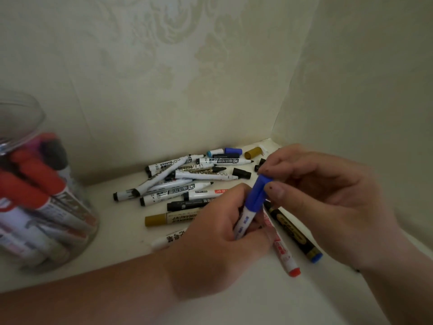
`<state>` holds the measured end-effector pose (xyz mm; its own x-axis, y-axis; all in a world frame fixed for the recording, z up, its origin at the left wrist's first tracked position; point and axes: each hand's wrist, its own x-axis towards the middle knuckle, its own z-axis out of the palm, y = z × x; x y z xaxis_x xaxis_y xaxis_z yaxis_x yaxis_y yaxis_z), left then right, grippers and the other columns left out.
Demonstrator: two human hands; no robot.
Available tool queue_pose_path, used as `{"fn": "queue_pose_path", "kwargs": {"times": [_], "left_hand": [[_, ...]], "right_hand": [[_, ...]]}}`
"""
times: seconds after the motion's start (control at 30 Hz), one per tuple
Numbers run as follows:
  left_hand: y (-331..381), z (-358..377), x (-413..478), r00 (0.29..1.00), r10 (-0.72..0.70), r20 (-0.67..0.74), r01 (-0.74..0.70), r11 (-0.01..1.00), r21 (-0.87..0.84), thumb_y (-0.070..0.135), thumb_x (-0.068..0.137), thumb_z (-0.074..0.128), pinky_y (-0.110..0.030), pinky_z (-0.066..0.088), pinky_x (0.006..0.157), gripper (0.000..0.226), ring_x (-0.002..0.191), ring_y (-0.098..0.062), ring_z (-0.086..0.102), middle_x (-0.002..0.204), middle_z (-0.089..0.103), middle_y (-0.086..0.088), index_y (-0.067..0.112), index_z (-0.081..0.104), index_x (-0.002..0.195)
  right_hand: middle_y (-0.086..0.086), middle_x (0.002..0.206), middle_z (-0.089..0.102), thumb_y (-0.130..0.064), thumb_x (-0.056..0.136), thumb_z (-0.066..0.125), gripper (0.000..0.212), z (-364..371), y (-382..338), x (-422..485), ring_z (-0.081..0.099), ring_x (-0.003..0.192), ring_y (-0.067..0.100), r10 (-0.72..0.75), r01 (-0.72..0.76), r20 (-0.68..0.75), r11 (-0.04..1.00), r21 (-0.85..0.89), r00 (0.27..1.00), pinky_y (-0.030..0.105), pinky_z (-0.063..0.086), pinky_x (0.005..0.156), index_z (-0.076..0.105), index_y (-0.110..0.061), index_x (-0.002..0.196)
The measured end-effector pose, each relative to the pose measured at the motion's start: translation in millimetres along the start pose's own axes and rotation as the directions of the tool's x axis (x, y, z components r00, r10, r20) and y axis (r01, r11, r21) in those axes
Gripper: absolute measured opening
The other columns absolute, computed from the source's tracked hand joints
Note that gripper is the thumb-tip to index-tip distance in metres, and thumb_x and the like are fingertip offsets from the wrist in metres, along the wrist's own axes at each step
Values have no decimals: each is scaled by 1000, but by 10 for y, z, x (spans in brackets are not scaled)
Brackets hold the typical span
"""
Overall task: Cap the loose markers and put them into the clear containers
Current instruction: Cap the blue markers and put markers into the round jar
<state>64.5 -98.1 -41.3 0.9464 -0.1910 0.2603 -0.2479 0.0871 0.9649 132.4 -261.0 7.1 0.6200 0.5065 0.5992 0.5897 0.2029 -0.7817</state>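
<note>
A pale cream shelf [112, 233] runs across the lower part of the view, smooth and matt. Behind the shelf rises a back wall [164, 95] papered in off-white, with a raised floral damask pattern [150, 17] whose scrolls look faint in the dim light. At the right of the shelf stands a plainer side wall [365, 78]. It meets the back wall in a slanting seam [291, 78] that comes down to the shelf's far right corner.

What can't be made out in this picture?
Head view only:
- Clear container: cut by the left edge and blurred; marker count unreadable.
- Blue-capped marker: lower barrel hidden inside the left hand.
- Its cap's end: covered by the right hand, so seating unclear.
- White marker: mostly hidden beneath the left hand.
</note>
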Motion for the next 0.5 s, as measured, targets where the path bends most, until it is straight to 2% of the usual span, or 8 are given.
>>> {"fn": "queue_pose_path", "kwargs": {"times": [0.07, 0.13, 0.27, 0.37, 0.43, 0.5], "left_hand": [[-7, 8, -5, 1000, 15, 27, -15, 1000, -14, 19, 86, 65, -56, 40, 60, 28, 67, -39, 44, 81, 50, -22, 14, 58, 112], [3, 9, -8, 999, 26, 47, -24, 999, -40, 21, 85, 62, -59, 42, 64, 30, 73, -41, 48, 87, 51, -26, 13, 58, 114], [30, -10, -6, 996, 45, 81, -40, 997, -60, 12, 88, 58, -38, 35, 64, 26, 70, -22, 39, 78, 47, -15, 25, 63, 109], [54, -1, -17, 991, 72, 108, -61, 992, -107, 1, 89, 47, -13, 37, 59, 47, 59, 2, 43, 68, 52, 19, 44, 65, 93], [47, 10, -23, 992, 69, 105, -51, 985, -165, 4, 91, 48, -12, 35, 55, 41, 55, 2, 44, 66, 51, 19, 42, 64, 90], [33, 8, -42, 996, 37, 85, -14, 968, -251, 18, 87, 53, -23, 25, 53, 18, 54, -6, 34, 65, 42, 11, 33, 63, 88]], "right_hand": [[13, 100, 69, -11, 83, 75, 16, 49, -15, -23, 67, 96, 31, -17, 18, 24, 999, -36, 1000, 37, 57, 79, 71, -4, 98], [11, 99, 70, -13, 86, 73, 14, 82, -23, -38, 68, 94, 31, -30, 32, 29, 998, -55, 999, 36, 56, 78, 70, -6, 98], [12, 97, 72, -12, 82, 72, 14, 92, -40, -41, 70, 88, 36, -26, 26, 5, 997, -76, 1000, 46, 59, 73, 71, -9, 96], [7, 94, 74, -14, 81, 74, 13, 123, -51, -45, 72, 86, 32, -46, 43, -23, 991, -129, 999, 42, 59, 69, 72, -11, 94], [3, 94, 75, -16, 82, 75, 14, 145, -45, -46, 72, 82, 30, -71, 67, -21, 982, -177, 997, 39, 58, 66, 73, -15, 96], [-3, 94, 74, -17, 82, 75, 20, 149, -20, -49, 70, 77, 32, -101, 100, 7, 966, -237, 995, 42, 55, 60, 72, -19, 101]]}}
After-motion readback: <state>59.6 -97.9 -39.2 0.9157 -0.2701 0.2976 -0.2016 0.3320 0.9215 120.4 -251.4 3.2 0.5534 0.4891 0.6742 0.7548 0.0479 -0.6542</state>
